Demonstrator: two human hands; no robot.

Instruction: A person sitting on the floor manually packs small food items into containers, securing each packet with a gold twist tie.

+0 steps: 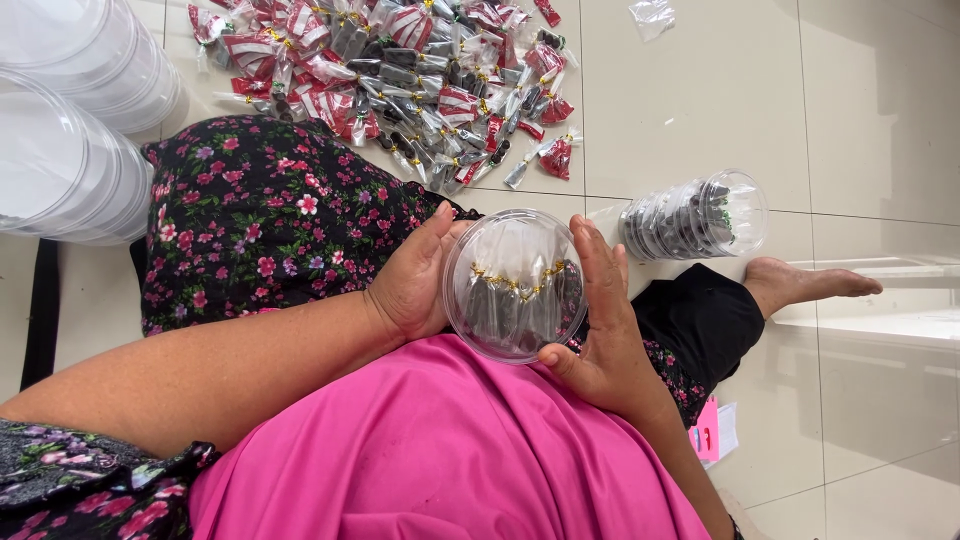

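You held a round clear plastic container (515,285) over your lap, your left hand (415,280) cupped against one side of it and your right hand (600,320) pressed flat against the other, fingers stretched along its rim. Inside it stood a row of small dark sachets, each tied at the neck with a gold twist tie. You sat on a pale tiled floor (700,100), a pink cloth (440,450) across your lap and a black floral garment (260,220) over your knee. Ahead of you lay a heap of loose sachets (400,80), some clear and dark, others red and white, all with gold ties. Just beyond your right hand, a second filled clear container (695,215) lay on its side on the tiles. Stacks of empty clear tubs (70,120) stood at your left. A pink paper slip (708,430) lay by your leg, near your bare foot (810,283).
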